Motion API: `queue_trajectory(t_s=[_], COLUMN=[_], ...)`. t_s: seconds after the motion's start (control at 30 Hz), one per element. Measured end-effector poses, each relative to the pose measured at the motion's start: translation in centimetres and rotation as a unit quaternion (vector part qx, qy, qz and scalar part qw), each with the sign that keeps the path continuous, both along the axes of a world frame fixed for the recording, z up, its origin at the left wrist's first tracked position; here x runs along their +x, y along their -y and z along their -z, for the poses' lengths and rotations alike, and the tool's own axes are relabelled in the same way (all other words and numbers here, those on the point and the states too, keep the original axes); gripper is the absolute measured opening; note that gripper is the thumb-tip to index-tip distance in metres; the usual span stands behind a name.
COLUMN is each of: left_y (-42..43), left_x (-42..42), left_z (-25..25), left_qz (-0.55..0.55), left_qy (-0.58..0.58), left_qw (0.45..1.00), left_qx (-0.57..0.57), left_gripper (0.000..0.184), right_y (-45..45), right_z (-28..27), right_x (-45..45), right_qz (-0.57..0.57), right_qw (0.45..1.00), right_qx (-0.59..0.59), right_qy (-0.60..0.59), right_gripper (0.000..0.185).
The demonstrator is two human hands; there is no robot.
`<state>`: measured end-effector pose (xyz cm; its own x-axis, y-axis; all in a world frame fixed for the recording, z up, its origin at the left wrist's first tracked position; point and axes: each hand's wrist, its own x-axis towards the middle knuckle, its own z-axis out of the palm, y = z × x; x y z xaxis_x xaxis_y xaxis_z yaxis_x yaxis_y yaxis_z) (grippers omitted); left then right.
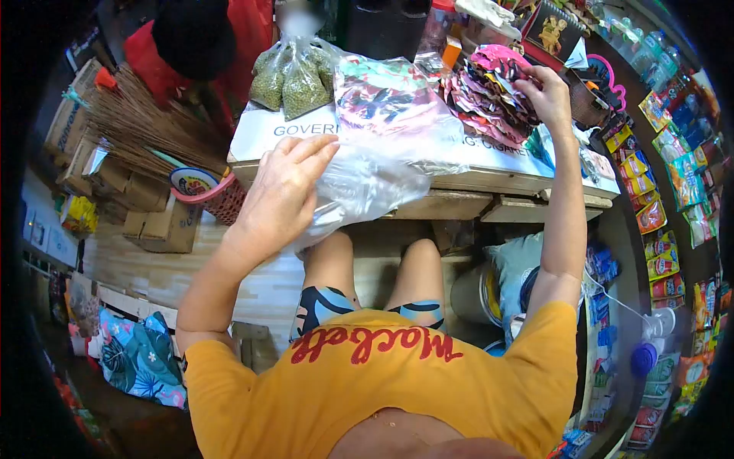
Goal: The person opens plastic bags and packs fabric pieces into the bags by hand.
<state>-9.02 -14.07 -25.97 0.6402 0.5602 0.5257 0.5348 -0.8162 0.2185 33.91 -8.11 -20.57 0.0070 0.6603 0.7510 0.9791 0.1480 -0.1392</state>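
Note:
A clear plastic bag (390, 99) with patterned pink and white cloth in it lies on the white counter (264, 145). Its loose, empty part hangs over the front edge. My left hand (287, 183) is over that loose plastic, fingers stretched towards the bag; whether they pinch the film is hard to tell. At the counter's right, my right hand (547, 96) has its fingers closed at the upper right of a stack of folded, multicoloured cloth pieces (489, 96). Its fingertips press on the top pieces.
Bags of green beans (294, 80) stand at the counter's back left. Left of it are a pink basket (218, 199), a broom (145, 122) and a person in red (248, 38). Hanging sachets (642, 183) line the right side. A bucket (474, 294) stands below the counter.

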Motion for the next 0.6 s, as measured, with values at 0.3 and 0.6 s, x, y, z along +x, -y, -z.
queue_trajectory(t_s=[0.3,0.6], left_y=[-1.1,-2.5], left_x=[1.8,4.8], left_z=[1.1,2.7], left_qz=[0.106,0.194], left_qy=[0.174,0.314], left_qw=[0.970,0.720], left_qx=[-0.130,-0.587], left_gripper=[0.034,0.029], right_y=[-2.4,0.6], right_z=[-1.9,-5.8], right_x=[5.0,-2.3], right_qz=[-0.084,-0.354], right_qw=[0.944,0.790], right_qx=[0.057,-0.004], right_qy=[-0.313,-0.501], right_gripper=[0.019,0.016])
